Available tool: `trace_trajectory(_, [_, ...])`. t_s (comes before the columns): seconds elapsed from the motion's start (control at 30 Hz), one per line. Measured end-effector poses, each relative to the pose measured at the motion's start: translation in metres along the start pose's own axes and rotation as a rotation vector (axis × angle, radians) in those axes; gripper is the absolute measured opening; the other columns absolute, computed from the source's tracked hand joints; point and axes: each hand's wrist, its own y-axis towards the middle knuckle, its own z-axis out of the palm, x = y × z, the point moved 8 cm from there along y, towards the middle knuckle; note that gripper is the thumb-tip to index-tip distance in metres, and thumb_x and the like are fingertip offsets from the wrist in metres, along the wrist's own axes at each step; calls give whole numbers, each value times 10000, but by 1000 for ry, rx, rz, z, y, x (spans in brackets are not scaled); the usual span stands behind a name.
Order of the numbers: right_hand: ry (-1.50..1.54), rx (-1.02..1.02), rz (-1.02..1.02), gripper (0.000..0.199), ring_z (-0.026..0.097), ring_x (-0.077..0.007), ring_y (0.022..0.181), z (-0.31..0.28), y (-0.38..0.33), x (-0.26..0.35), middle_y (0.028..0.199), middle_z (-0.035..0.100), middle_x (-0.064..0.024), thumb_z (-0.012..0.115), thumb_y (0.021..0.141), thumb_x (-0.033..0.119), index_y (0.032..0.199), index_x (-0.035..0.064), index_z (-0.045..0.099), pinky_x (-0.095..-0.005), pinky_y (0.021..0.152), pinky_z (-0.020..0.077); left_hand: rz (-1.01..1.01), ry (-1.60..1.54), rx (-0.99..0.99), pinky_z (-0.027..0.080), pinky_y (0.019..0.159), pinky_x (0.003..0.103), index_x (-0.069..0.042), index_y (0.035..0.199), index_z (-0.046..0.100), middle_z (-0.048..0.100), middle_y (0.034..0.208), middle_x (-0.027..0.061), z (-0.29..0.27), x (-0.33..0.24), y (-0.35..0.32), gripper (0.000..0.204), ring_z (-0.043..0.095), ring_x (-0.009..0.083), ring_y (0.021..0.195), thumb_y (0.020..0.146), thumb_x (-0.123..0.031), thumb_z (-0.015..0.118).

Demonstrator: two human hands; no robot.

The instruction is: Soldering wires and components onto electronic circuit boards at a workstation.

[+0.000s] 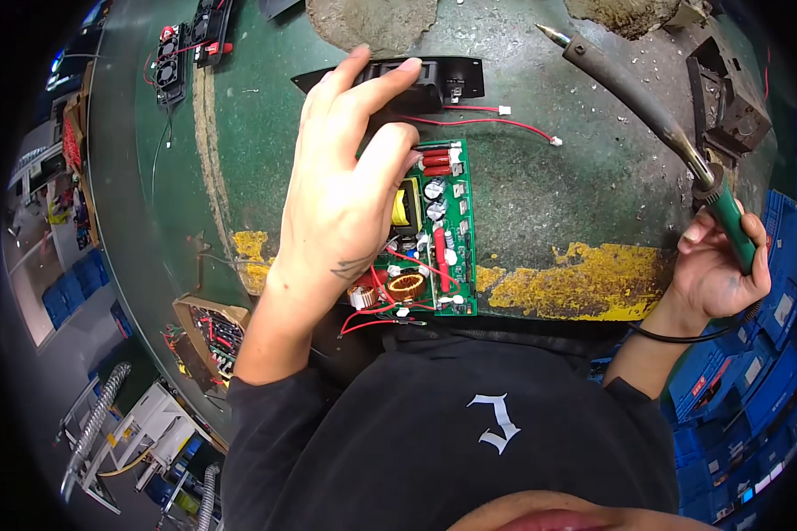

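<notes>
My left hand [341,186] reaches over a black panel [456,80] with a black housing on it. Its fingers curl over the housing, and the thumb bends in close to the top of a green circuit board [459,230]. The board carries a yellow-wrapped transformer, capacitors, red parts and a copper-wound ring coil [406,286]. Red wires with white plugs [505,111] trail from the panel. Off to the right, my right hand [722,274] grips a soldering iron [629,97] by its green handle. The iron's tip points up and left, away from the board.
Two rough grey-brown lumps [372,25] lie at the far edge. A dark metal stand [731,106] is at the far right. Small fans with wires [170,66] sit at the far left. A carton of parts [211,332] stands lower left; blue bins [753,354] are lower right.
</notes>
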Motion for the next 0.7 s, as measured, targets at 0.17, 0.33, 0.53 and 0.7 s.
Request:
trace_trajectory(0.17, [10,120,34,426,616,-331,680,14,-3,3,1099,598,-246,386,860,367,1034,53,617,-329,446,467,-138,-18,-86,398,942,479,36,794,517,552,1143,162,2,3,1,197,472,423,1146,656,42,657])
trace_trajectory(0.33, [-7,190,87,375,609,-338,720,26,-11,5,1080,540,-236,434,857,368,1002,70,610,-336,502,492,-198,-31,-172,402,925,469,37,801,520,545,1108,168,5,9,-3,211,489,404,1121,642,59,657])
trace_trajectory(0.53, [-33,130,37,404,600,-351,604,17,-12,3,988,541,-274,384,876,393,1014,78,595,-325,416,478,-256,37,-84,400,940,392,4,775,577,512,1170,146,1,7,3,113,488,343,1153,703,61,641])
trace_trajectory(0.7, [-69,103,56,399,599,-349,601,11,-13,1,1003,548,-269,388,875,392,1003,82,605,-322,402,464,-198,7,-81,395,939,371,-11,808,597,530,1214,127,-1,10,-1,113,489,308,1154,709,21,642])
